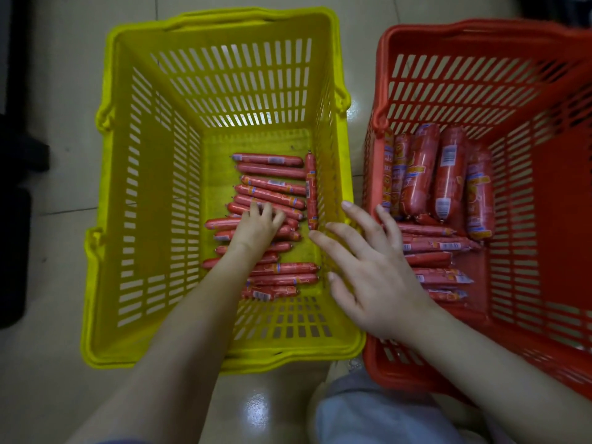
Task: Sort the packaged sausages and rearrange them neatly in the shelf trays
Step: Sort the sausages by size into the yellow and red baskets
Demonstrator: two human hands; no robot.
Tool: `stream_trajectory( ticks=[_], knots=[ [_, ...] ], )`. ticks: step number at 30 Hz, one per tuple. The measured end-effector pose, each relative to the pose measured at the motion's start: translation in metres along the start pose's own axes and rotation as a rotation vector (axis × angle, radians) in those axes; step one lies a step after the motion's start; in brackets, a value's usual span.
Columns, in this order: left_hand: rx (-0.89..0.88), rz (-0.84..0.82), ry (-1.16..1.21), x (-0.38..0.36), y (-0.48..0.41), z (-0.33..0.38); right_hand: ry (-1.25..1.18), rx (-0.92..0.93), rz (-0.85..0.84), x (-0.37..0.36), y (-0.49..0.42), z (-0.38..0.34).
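Note:
A yellow basket (144,193) stands on the floor at the left, with several thin red packaged sausages (270,187) lying in a rough stack on its bottom. One thin sausage (310,190) lies crosswise along the right wall. My left hand (259,227) reaches deep into this basket and rests on the stack, fingers curled over the sausages. A red basket (544,174) stands at the right, holding several thick sausages (448,174) at the back and thin ones (439,245) nearer me. My right hand (371,267) hovers spread over the gap between the two baskets, holding nothing.
The baskets stand side by side on a glossy tiled floor (57,91). Dark objects (16,219) line the left edge. Pale fabric on my knee (368,411) shows at the bottom, between my arms.

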State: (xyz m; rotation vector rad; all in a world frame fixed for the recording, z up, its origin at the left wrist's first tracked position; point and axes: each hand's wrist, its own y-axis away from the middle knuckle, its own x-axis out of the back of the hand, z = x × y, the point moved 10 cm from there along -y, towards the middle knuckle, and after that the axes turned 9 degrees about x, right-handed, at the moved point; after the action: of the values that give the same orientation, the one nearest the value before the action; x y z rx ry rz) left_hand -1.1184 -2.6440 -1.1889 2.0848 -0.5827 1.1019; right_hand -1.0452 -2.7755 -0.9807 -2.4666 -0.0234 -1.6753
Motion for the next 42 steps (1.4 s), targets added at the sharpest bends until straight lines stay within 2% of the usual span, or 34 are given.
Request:
stream_trajectory(
  ticks=[7, 11, 13, 16, 18, 19, 21, 23, 24, 26, 29, 33, 37, 42],
  knots=[
    [-0.12, 0.18, -0.066, 0.013, 0.003, 0.002, 0.005, 0.005, 0.022, 0.0, 0.001, 0.001],
    [-0.02, 0.285, 0.101, 0.06, 0.015, -0.022, 0.009, 0.0, 0.02, 0.0, 0.002, 0.002],
    [0.084, 0.313, 0.277, 0.099, 0.034, -0.046, 0.034, -0.002, -0.02, -0.001, 0.003, 0.001],
    [0.294, 0.179, 0.777, 0.153, 0.065, -0.083, 0.071, -0.015, -0.131, -0.003, 0.002, 0.0],
    [0.351, 0.147, 1.096, 0.188, 0.089, -0.092, -0.002, -0.054, -0.153, 0.006, 0.002, 0.002],
    [0.347, 0.145, 1.226, 0.211, 0.101, -0.091, -0.134, -0.114, -0.157, 0.013, 0.003, 0.004],
    [0.279, 0.083, 1.486, 0.255, 0.117, -0.077, -0.632, -0.266, -0.085, 0.037, 0.007, 0.0],
    [0.109, -0.08, 1.794, 0.297, 0.13, -0.042, -1.085, -0.365, 0.138, 0.078, 0.016, -0.003],
    [0.028, -0.161, 1.914, 0.317, 0.135, -0.02, -1.148, -0.429, 0.216, 0.095, 0.031, 0.002],
    [-0.091, -0.307, 2.095, 0.352, 0.144, 0.027, -1.04, -0.555, 0.324, 0.133, 0.072, 0.02],
    [-0.225, -0.536, 2.228, 0.389, 0.157, 0.11, -0.95, -0.68, 0.458, 0.178, 0.149, 0.05],
    [-0.335, -0.845, 2.217, 0.41, 0.181, 0.231, -0.927, -0.827, 0.624, 0.201, 0.262, 0.086],
    [-0.39, -1.054, 2.095, 0.403, 0.209, 0.341, -0.946, -1.002, 0.744, 0.182, 0.37, 0.103],
    [-0.334, -1.15, 1.874, 0.359, 0.235, 0.428, -0.973, -1.205, 0.863, 0.121, 0.463, 0.108]
  ],
)
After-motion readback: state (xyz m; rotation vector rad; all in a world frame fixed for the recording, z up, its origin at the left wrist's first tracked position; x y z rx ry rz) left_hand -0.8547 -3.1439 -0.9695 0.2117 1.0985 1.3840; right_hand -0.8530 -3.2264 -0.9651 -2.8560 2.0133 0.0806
